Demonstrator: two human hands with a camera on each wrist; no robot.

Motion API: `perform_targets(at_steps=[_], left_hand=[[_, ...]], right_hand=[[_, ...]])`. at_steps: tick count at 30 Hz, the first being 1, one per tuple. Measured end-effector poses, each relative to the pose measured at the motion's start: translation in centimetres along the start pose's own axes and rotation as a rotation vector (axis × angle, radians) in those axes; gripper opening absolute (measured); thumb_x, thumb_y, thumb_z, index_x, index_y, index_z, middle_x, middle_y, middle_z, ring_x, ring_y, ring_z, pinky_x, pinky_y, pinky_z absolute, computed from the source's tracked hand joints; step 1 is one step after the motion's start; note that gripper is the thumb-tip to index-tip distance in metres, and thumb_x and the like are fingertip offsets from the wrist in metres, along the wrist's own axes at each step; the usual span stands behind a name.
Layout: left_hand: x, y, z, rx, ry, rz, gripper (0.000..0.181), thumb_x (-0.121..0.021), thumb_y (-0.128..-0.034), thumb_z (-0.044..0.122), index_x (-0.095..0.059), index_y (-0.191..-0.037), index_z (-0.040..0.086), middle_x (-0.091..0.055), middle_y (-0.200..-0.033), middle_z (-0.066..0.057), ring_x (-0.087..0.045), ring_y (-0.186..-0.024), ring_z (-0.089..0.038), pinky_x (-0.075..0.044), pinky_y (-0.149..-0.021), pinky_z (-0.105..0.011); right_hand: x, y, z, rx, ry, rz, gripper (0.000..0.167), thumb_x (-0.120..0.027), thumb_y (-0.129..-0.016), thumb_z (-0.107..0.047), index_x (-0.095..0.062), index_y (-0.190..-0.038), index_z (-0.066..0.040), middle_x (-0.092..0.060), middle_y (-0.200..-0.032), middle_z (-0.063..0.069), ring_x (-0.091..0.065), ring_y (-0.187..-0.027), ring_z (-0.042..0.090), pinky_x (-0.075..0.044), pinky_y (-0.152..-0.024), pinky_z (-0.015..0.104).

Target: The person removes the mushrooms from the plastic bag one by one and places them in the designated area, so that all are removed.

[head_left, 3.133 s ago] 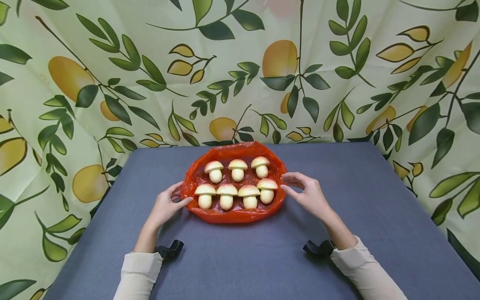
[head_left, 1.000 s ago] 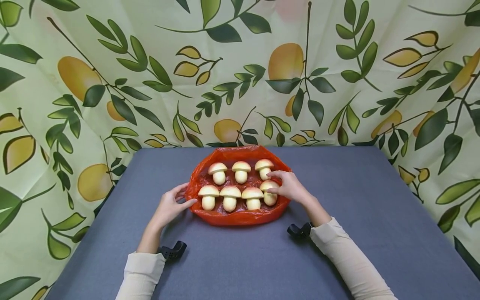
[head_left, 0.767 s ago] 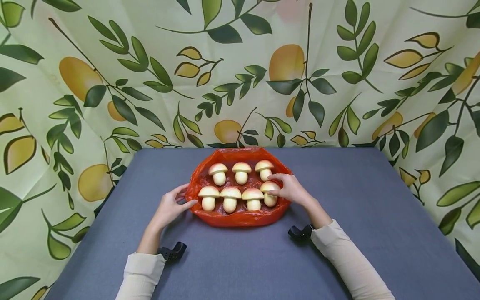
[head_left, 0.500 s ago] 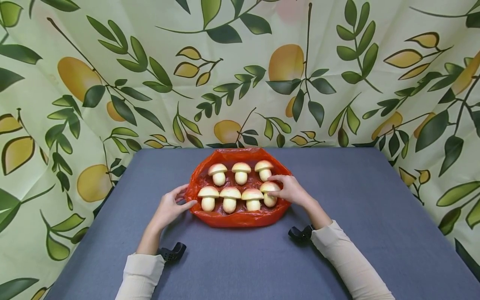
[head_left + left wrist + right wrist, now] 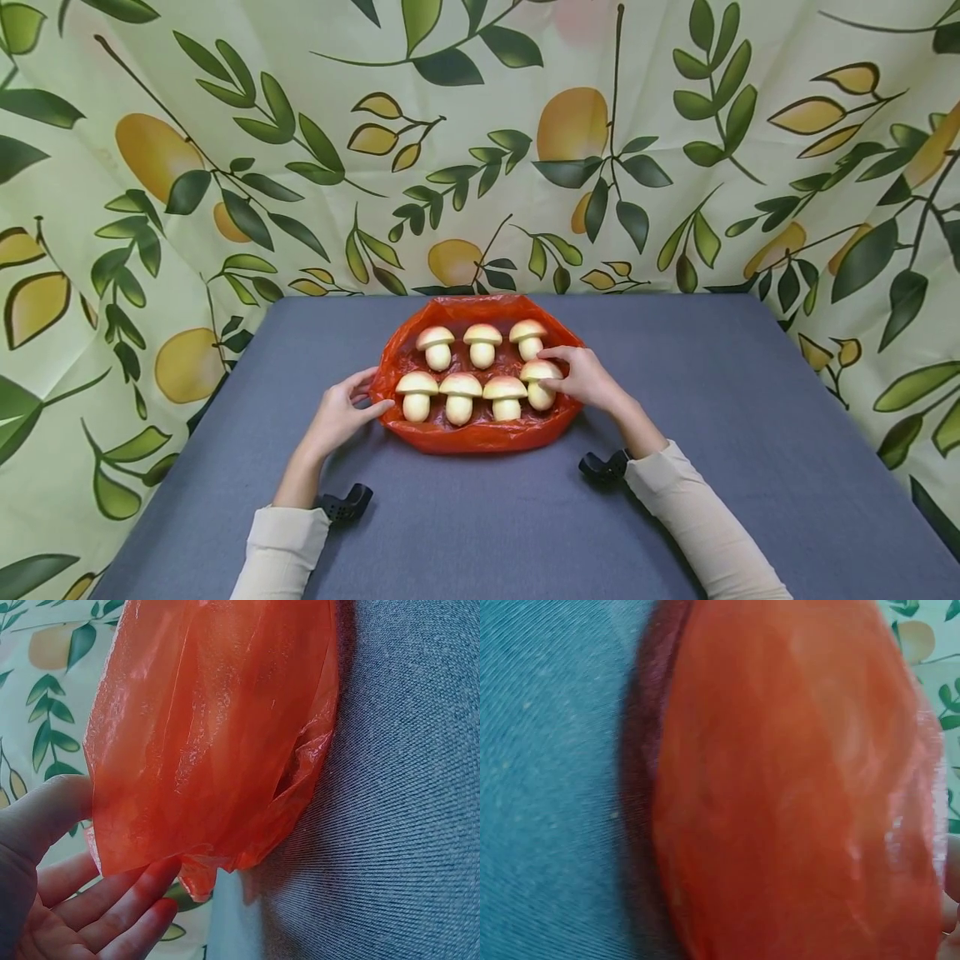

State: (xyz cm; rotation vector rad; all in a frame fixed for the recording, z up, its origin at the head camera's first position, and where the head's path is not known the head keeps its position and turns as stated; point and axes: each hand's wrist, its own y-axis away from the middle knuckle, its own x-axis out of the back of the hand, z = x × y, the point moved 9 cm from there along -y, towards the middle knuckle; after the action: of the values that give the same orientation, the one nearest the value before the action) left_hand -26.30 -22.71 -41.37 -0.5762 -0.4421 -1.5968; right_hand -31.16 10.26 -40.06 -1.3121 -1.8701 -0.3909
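Observation:
A red plastic bag lies with its mouth spread wide, and several pale mushroom-shaped pieces with pink-tinged caps sit inside in two rows. At the bag's left end, the left hand grips the plastic. The left wrist view shows the thumb of this hand at the rim of the bag and fingers against its outside. Reaching over the right rim, the right hand pinches the lower-right mushroom between thumb and fingers. Red plastic hides that grip in the right wrist view.
A blue-grey cloth covers the table under the bag. Behind and at both sides hangs a curtain printed with leaves and fruit. Each wrist bears a black camera mount, the left one and the right one.
The right hand has moved left from beside the bag to the lower-right mushroom, which has since shifted slightly. The left hand stays at the bag's left end.

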Motion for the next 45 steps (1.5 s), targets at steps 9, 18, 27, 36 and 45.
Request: perform_targets(at_steps=[9,18,27,36,45], left_hand=[[-0.2,-0.2,0.1,0.003,-0.007,-0.005,0.062,-0.072,-0.0865,0.016,-0.046,-0.139,-0.005,-0.060,-0.129,-0.028,-0.061,-0.118,-0.040,-0.051,-0.101,-0.049],[-0.2,-0.1,-0.2,0.014,-0.006,0.010,0.062,-0.073,-0.0851,0.012,-0.046,-0.138,-0.005,-0.061,-0.127,-0.029,-0.062,-0.116,-0.040,-0.051,-0.100,-0.049],[-0.1,-0.1,-0.2,0.021,-0.011,0.009,0.061,-0.072,-0.0855,0.012,-0.046,-0.138,-0.005,-0.061,-0.128,-0.029,-0.061,-0.117,-0.040,-0.051,-0.101,-0.049],[-0.2,-0.2,-0.1,0.011,0.002,0.001,0.063,-0.073,-0.0853,0.014,-0.046,-0.138,-0.006,-0.060,-0.128,-0.029,-0.061,-0.117,-0.041,-0.051,-0.100,-0.049],[-0.2,-0.2,-0.4,0.008,0.009,0.010,0.061,-0.073,-0.0849,0.012,-0.047,-0.137,-0.005,-0.061,-0.128,-0.028,-0.061,-0.117,-0.040,-0.051,-0.101,-0.049]], right_hand=[[1.9,0.6,-0.9,0.014,-0.038,0.060,0.039,-0.075,-0.079,-0.006,-0.067,-0.115,0.004,-0.070,-0.111,0.023,-0.065,-0.102,0.034,-0.055,-0.090,0.048],[3.0,0.8,-0.7,0.018,-0.152,0.025,0.040,-0.074,-0.081,-0.003,-0.065,-0.119,0.005,-0.066,-0.119,0.027,-0.065,-0.109,0.038,-0.055,-0.094,0.050],[4.5,1.0,-0.4,0.047,-0.232,-0.024,0.042,-0.073,-0.082,-0.004,-0.062,-0.123,0.004,-0.066,-0.121,0.023,-0.065,-0.109,0.023,-0.056,-0.095,0.034],[5.6,1.1,0.9,0.044,-0.373,-0.059,0.043,-0.070,-0.083,-0.001,-0.059,-0.125,0.007,-0.062,-0.125,0.028,-0.058,-0.100,-0.014,-0.050,-0.088,0.008],[7.0,1.3,2.6,0.068,-0.556,-0.014,0.045,-0.067,-0.086,0.003,-0.052,-0.126,0.017,-0.066,-0.112,-0.024,-0.063,-0.103,-0.010,-0.052,-0.088,0.008]])
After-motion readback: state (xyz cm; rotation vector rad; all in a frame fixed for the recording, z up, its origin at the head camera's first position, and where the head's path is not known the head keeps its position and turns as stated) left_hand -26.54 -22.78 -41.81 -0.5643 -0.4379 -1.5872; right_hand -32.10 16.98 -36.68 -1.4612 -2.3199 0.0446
